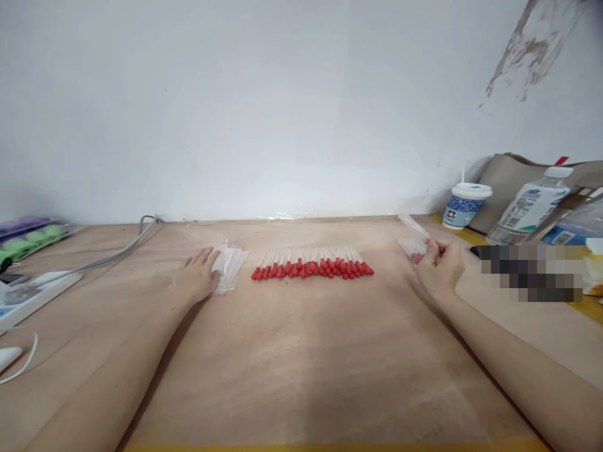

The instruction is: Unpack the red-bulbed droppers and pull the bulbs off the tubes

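My left hand (196, 275) lies flat, fingers spread, at the edge of a small stack of clear zip bags (230, 269). My right hand (441, 265) is closed, fingers curled at a clear plastic bag (409, 246) with red pieces in it. A bit of red shows between these fingers; the fingertips are partly hidden. Between my hands lies a row of thin pale sticks with red rounded ends (313, 267). Their red ends point toward me, the pale ends toward the wall.
A paper cup with straw (464, 207), a plastic bottle (534, 204) and a beige bag (499, 182) stand at the right back. On the left are a power strip (42, 295), a grey cable (117, 254) and purple and green items (35, 237). A white wall (282, 113) bounds the table.
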Demonstrator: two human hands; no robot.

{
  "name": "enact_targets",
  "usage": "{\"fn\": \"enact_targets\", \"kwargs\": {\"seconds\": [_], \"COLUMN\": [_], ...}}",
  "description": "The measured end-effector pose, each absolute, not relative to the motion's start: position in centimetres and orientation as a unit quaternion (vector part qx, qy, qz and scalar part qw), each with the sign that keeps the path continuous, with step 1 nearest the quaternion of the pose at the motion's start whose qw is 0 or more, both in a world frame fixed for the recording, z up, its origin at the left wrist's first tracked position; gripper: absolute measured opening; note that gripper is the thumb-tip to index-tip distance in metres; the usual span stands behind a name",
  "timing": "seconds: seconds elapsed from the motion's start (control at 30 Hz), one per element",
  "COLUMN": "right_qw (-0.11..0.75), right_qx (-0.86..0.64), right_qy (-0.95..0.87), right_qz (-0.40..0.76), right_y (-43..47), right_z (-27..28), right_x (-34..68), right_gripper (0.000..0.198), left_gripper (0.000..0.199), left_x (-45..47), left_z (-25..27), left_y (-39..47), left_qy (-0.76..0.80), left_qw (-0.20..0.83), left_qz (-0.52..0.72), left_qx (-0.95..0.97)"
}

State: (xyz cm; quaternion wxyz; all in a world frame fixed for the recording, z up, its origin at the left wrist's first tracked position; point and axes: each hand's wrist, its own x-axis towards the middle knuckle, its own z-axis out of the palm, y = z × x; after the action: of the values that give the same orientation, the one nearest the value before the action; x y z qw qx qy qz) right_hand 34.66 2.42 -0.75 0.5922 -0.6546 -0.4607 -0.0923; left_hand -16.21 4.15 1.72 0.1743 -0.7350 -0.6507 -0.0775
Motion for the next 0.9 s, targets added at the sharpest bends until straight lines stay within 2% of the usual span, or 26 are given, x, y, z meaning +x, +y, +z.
{"fn": "enact_targets", "kwargs": {"seconds": [0.1, 0.17, 0.27, 0.47, 0.6, 0.63, 0.7, 0.77, 0.83, 0.9], "right_qw": [0.608, 0.621, 0.561, 0.448, 0.348, 0.338, 0.352, 0.393, 0.420, 0.403], "right_qx": [-0.574, -0.451, -0.345, -0.268, -0.250, -0.245, -0.249, -0.294, -0.378, -0.456], "right_qy": [-0.536, -0.622, -0.740, -0.853, -0.897, -0.898, -0.878, -0.841, -0.801, -0.772], "right_qz": [-0.119, -0.158, -0.140, -0.009, 0.105, 0.142, 0.207, 0.228, 0.199, 0.181], "right_y": [1.0, -0.5, -2.9, -6.2, -7.5, -7.7, -7.4, -6.5, -5.2, -4.0], "right_z": [0.3, 0.7, 0.6, -1.1, -0.1, 0.4, 1.0, 1.0, 0.4, -0.2], "right_x": [31.1, 28.3, 24.3, 19.8, 19.3, 19.4, 20.1, 21.1, 22.3, 23.5], "right_gripper": [0.020, 0.010, 0.016, 0.022, 0.015, 0.019, 0.027, 0.021, 0.013, 0.008], "left_gripper": [0.059, 0.059, 0.059, 0.055, 0.046, 0.044, 0.040, 0.033, 0.027, 0.027], "left_x": [-16.9, -17.4, -17.7, -17.1, -16.6, -16.1, -14.5, -11.7, -7.9, -4.1], "left_z": [1.3, 1.1, 1.1, 1.2, 2.3, 2.8, 3.9, 4.8, 5.1, 4.7], "left_y": [5.1, 5.6, 6.1, 5.8, 5.3, 5.1, 4.5, 3.2, 1.2, -1.5], "left_qy": [-0.604, -0.601, -0.603, -0.619, -0.639, -0.642, -0.635, -0.586, -0.518, -0.456], "left_qw": [0.075, 0.049, 0.039, 0.057, 0.107, 0.127, 0.164, 0.187, 0.112, 0.001], "left_qz": [-0.033, -0.023, -0.021, -0.056, -0.094, -0.107, -0.147, -0.241, -0.311, -0.304], "left_qx": [-0.792, -0.798, -0.796, -0.781, -0.756, -0.748, -0.740, -0.751, -0.789, -0.837]}}
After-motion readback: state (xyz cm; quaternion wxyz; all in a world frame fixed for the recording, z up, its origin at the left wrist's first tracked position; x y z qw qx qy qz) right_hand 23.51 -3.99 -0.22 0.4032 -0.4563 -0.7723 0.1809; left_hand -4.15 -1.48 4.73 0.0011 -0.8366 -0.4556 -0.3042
